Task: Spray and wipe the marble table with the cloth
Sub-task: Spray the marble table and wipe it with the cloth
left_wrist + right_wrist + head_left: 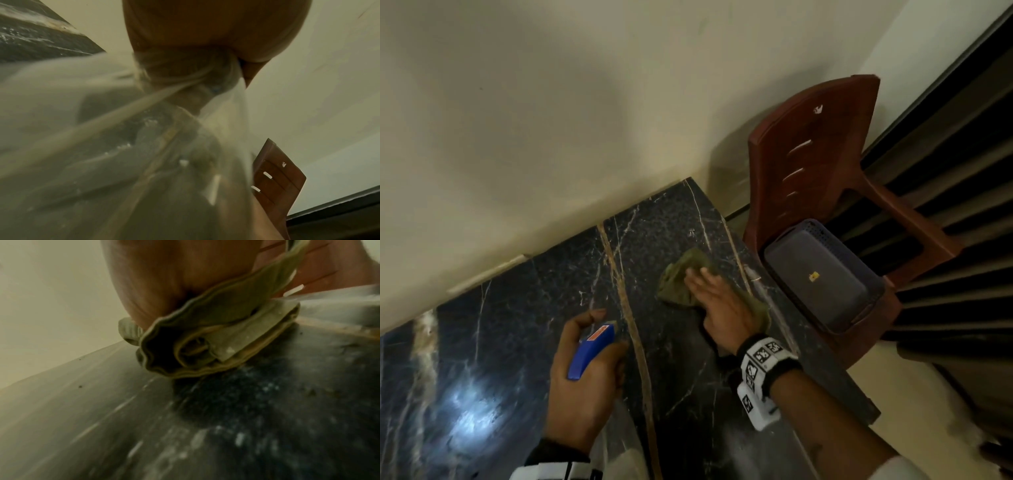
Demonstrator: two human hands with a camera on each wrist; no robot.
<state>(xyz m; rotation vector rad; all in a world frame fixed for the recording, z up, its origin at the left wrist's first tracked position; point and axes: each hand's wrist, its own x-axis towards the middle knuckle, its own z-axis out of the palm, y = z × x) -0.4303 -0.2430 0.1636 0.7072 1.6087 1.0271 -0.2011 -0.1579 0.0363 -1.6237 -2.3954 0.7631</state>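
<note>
Head view shows a dark marble table (524,329) with white and tan veins, its far edge against a cream wall (551,102). The right hand (719,301) lies flat on a crumpled olive-green cloth (678,281), fingers straight and spread, pressing it onto the tabletop near the far right corner, close to the right edge. The right wrist view shows the same cloth (207,344) bunched in folds under the palm (180,280), touching the speckled stone (246,418).

The left hand (585,377) hangs over the middle of the tabletop, well apart from the cloth, with its fingers curled round the neck of a spray bottle (592,349) whose head is blue with an orange label. In the left wrist view the clear body of the bottle (144,146) fills most of the picture below the hand (216,29); whether there is liquid in it cannot be told through the blur.

Beside the right edge of the table stands a brown plastic chair (815,164). On its seat rests a grey perforated basket (822,274); what it holds cannot be told.
</note>
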